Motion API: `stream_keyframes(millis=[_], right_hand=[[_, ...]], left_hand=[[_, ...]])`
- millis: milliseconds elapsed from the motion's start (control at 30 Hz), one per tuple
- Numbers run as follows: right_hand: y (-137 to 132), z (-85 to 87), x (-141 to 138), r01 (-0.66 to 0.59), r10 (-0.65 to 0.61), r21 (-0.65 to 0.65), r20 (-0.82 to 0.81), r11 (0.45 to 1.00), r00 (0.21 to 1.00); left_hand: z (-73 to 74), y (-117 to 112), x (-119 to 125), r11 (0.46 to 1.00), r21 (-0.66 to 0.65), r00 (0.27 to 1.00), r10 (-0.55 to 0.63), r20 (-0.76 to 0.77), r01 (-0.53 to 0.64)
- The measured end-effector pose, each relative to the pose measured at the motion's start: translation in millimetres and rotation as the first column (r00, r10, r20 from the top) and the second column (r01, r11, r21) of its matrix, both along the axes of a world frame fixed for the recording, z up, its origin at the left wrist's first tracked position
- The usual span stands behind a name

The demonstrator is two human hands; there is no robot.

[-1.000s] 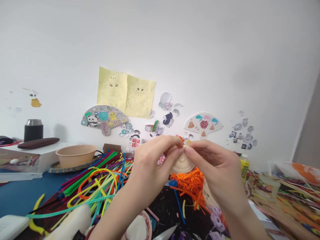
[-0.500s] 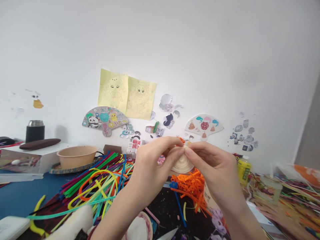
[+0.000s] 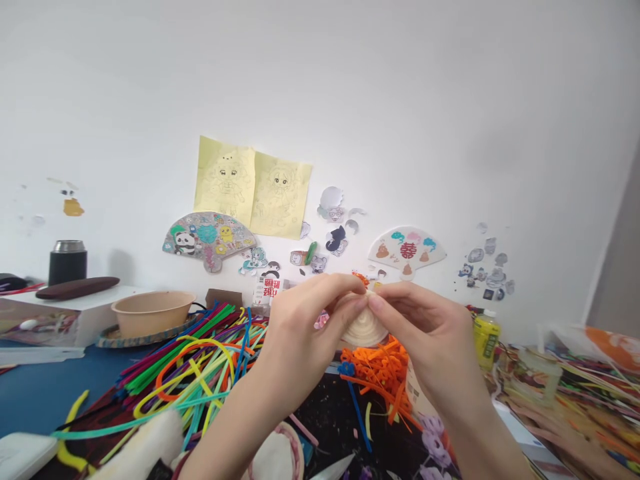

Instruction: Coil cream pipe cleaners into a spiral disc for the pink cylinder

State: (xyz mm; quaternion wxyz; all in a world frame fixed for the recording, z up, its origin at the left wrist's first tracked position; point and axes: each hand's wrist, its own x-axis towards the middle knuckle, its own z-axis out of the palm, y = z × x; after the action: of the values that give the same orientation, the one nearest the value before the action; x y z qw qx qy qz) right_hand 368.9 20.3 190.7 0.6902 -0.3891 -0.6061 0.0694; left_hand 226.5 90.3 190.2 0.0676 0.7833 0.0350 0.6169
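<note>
Between my two hands is a cream, cone-like piece with ringed ridges [image 3: 366, 328], its tip pinched by the fingers of both. My left hand [image 3: 313, 333] grips it from the left, thumb and forefinger together near the top. From the right, my right hand [image 3: 430, 333] presses thumb and fingers on the same tip. The far side of the piece is hidden behind the fingers. Just below it lies a heap of orange pipe cleaners [image 3: 387, 367], with a blue pipe cleaner [image 3: 357, 407] beside the heap.
Many coloured pipe cleaners [image 3: 200, 380] spread to the left. Behind them a tan bowl [image 3: 153, 313] stands on a mat, near a black flask [image 3: 67, 263]. At right are a yellow bottle [image 3: 485, 340] and a clear cup [image 3: 537, 377]. A blade [image 3: 333, 470] lies at the front edge.
The view has shifted very slightly, so the background sits a little further left. Both hands keep the same pinch on the ridged piece.
</note>
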Motion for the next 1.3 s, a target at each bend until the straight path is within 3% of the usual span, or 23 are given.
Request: stream_keyframes(millis=[433, 1000, 1300], right_hand=[[-1.4, 1.3, -0.8, 0.02, -0.02, -0.001, 0.022, 1.0, 1.0], [3.1, -0.8, -0.7, -0.02, 0.017, -0.038, -0.085, 0.999, 0.996], [3.6, -1.8, -2.5, 0.017, -0.016, 0.013, -0.065, 1.0, 0.998]], left_hand=[[0.5, -0.8, -0.2, 1.0, 0.003, 1.0, 0.004, -0.001, -0.004], [1.2, 0.6, 0.5, 1.0, 0.013, 1.0, 0.016, -0.005, -0.016], [2.9, -3.2, 1.0, 0.999, 0.041, 1.0, 0.022, 0.006, -0.022]])
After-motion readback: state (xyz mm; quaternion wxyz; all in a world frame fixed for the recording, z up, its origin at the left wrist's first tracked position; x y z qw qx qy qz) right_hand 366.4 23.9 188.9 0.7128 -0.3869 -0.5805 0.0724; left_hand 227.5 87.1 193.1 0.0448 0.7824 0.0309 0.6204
